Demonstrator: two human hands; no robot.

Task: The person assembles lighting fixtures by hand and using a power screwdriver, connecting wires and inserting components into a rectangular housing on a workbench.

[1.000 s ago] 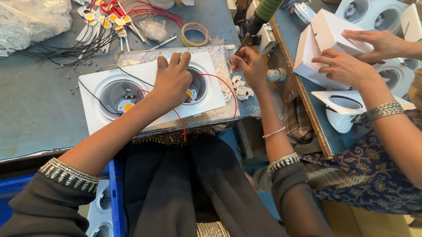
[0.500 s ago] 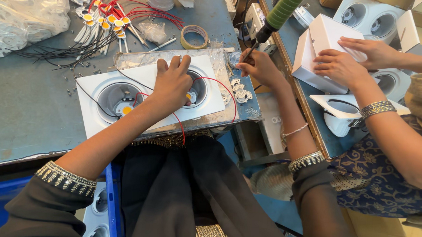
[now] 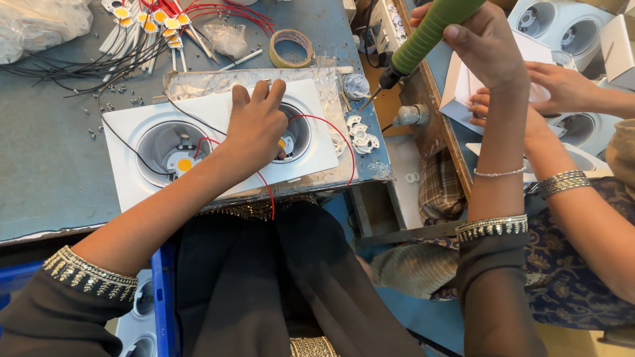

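Note:
A white double downlight frame (image 3: 213, 113) lies on the grey table with two round wells. The left well (image 3: 169, 150) shows a yellow LED chip; red and black wires (image 3: 327, 129) run from the wells. My left hand (image 3: 255, 126) rests flat on the frame, fingers over the right well (image 3: 298, 135). My right hand (image 3: 484, 39) is raised above the table's right edge, gripping a green electric screwdriver (image 3: 431, 30) with its bit pointing down-left. Small white clips (image 3: 359, 134) lie beside the frame.
A tape roll (image 3: 292, 47), a bundle of LED chips with red wires (image 3: 153, 14) and plastic bags (image 3: 32, 9) lie at the back of the table. A co-worker's hands (image 3: 557, 85) handle a white box on the right, by more white fittings (image 3: 560, 21). A blue crate (image 3: 159, 293) sits below.
My right hand has left the clips at the frame's right edge and risen up and to the right with the green screwdriver. My left hand stays on the frame.

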